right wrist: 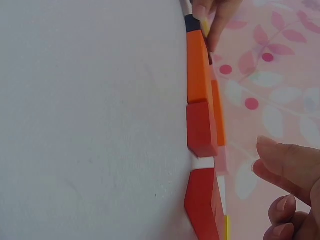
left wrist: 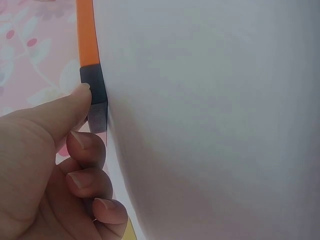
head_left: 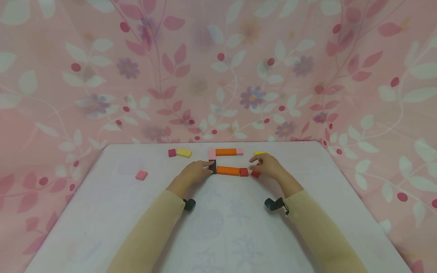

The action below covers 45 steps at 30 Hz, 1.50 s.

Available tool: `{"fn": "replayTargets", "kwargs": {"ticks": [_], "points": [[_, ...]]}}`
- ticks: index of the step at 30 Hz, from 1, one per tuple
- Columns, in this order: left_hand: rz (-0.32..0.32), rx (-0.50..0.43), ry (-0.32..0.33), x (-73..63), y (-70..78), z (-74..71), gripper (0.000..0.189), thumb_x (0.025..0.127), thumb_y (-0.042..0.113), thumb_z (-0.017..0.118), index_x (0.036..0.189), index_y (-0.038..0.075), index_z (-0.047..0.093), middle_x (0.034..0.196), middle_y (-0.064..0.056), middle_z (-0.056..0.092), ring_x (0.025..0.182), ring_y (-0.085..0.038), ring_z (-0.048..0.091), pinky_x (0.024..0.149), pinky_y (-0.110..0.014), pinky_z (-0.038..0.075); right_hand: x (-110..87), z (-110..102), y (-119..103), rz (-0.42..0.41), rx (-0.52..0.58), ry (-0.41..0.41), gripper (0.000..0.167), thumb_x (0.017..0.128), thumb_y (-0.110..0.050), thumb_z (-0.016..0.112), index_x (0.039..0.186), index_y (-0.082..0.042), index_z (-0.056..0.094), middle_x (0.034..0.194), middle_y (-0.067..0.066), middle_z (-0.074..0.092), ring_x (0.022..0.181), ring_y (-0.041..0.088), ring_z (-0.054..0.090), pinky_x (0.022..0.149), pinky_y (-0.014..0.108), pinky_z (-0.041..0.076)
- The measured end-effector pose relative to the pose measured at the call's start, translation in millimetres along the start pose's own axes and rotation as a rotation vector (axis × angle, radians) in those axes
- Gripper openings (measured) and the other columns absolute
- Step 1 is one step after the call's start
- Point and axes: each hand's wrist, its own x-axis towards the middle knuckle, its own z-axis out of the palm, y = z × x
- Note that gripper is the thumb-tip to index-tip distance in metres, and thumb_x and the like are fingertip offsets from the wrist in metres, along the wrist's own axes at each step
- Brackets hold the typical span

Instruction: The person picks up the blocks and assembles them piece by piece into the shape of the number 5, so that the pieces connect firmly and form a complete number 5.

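Note:
My left hand [head_left: 195, 172] is at the left end of a block outline and holds a black block [head_left: 212, 167] between thumb and index finger. In the left wrist view the thumb presses the black block [left wrist: 94, 82] while the other fingers curl below. An orange block [head_left: 228, 171] runs right from it, ending at a red block [head_left: 244, 172]. My right hand [head_left: 269, 165] hovers with nothing in its grasp, thumb and index finger apart. Beneath it a second red block [right wrist: 204, 200] lies tilted, a small gap from the first, partly hidden in the head view.
Behind, a pink block [head_left: 212, 154], another orange block [head_left: 225, 152] and a small pink block [head_left: 239, 151] form a row. A yellow block [head_left: 261, 153] is partly behind my right hand. Leftward lie a crimson block [head_left: 172, 152], a pale yellow block [head_left: 184, 153] and a coral-pink block [head_left: 141, 175].

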Motion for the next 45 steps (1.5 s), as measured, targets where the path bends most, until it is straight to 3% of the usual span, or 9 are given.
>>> {"fn": "replayTargets", "kwargs": {"ticks": [5, 19, 28, 34, 45], "points": [[-0.001, -0.001, 0.002, 0.2, -0.2, 0.4, 0.052, 0.099, 0.039, 0.062, 0.149, 0.042, 0.045, 0.153, -0.009, 0.046, 0.141, -0.034, 0.039, 0.113, -0.057, 0.031, -6.8, -6, 9, 0.015, 0.008, 0.019, 0.034, 0.089, -0.029, 0.076, 0.118, -0.01, 0.073, 0.097, 0.012, 0.052, 0.094, 0.029, 0.048, 0.071, 0.035, 0.042], [0.009, -0.01, 0.013, -0.8, 0.0, 0.9, 0.053, 0.098, 0.04, 0.063, 0.149, 0.04, 0.046, 0.153, -0.009, 0.046, 0.141, -0.035, 0.039, 0.113, -0.057, 0.03, -9.3, -5, 20, 0.161, 0.018, -0.007, 0.051, 0.084, -0.035, 0.081, 0.126, -0.01, 0.066, 0.122, 0.023, 0.058, 0.106, 0.036, 0.053, 0.086, 0.047, 0.05], [-0.011, -0.018, 0.003, -1.6, 0.1, 0.4, 0.054, 0.098, 0.04, 0.063, 0.149, 0.043, 0.044, 0.153, -0.009, 0.046, 0.14, -0.034, 0.041, 0.112, -0.057, 0.033, -4.0, -1, 29, 0.176, -0.012, -0.037, 0.063, 0.078, -0.04, 0.085, 0.13, -0.011, 0.062, 0.123, 0.021, 0.059, 0.107, 0.035, 0.053, 0.092, 0.05, 0.048], [-0.013, -0.013, 0.01, -4.2, 1.7, -1.2, 0.054, 0.098, 0.04, 0.063, 0.15, 0.042, 0.044, 0.152, -0.01, 0.047, 0.139, -0.034, 0.041, 0.112, -0.056, 0.034, -0.8, 1, 31, 0.159, -0.027, -0.038, 0.063, 0.077, -0.038, 0.086, 0.128, -0.01, 0.063, 0.117, 0.019, 0.061, 0.103, 0.033, 0.054, 0.091, 0.048, 0.047], [0.007, 0.0, 0.019, -2.4, 0.6, 1.0, 0.054, 0.098, 0.039, 0.063, 0.149, 0.041, 0.045, 0.153, -0.009, 0.047, 0.139, -0.034, 0.042, 0.112, -0.055, 0.034, -10.2, -1, 30, 0.183, -0.034, -0.067, 0.061, 0.08, -0.035, 0.084, 0.131, -0.009, 0.061, 0.12, 0.018, 0.06, 0.106, 0.034, 0.053, 0.092, 0.05, 0.049]]}}
